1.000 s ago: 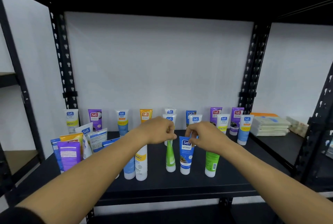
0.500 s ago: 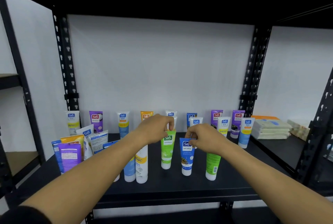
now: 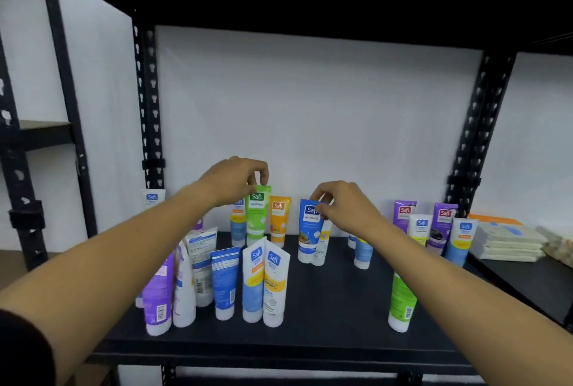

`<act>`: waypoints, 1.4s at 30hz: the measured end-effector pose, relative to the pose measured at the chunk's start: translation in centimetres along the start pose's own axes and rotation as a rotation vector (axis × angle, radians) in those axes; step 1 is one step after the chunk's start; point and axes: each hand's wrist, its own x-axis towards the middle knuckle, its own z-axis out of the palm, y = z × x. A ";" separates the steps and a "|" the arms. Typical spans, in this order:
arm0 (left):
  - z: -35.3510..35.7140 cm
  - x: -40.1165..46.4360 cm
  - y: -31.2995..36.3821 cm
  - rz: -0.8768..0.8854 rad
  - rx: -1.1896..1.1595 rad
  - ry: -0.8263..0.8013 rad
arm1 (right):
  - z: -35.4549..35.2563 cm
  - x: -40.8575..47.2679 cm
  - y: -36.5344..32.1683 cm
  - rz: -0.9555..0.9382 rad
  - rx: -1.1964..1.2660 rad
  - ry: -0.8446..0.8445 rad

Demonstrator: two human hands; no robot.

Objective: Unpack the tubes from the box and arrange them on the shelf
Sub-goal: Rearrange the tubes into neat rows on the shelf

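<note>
Head view: left hand (image 3: pixel 234 179) pinching upright green tube (image 3: pixel 258 215), right hand (image 3: pixel 342 205) pinching upright blue tube (image 3: pixel 310 230), caps down.

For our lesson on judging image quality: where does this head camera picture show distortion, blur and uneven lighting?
Head view: the wide lens bends the shelf frame; left hand and right hand look slightly soft from motion, as does the print on the green tube; the white wall is bright, the upper shelf underside nearly black.
</note>
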 end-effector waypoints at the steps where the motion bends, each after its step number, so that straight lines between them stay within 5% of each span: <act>1: -0.2 -0.2 -0.9 -0.007 0.011 -0.018 | 0.7 0.5 -0.4 -0.007 0.001 -0.001; 27: 6.5 0.7 -9.5 -0.073 -0.001 -0.180 | 12.1 5.0 1.0 0.147 0.046 -0.049; 42: 6.6 0.2 -9.9 -0.056 0.052 -0.248 | 17.5 0.2 1.8 0.169 0.745 0.104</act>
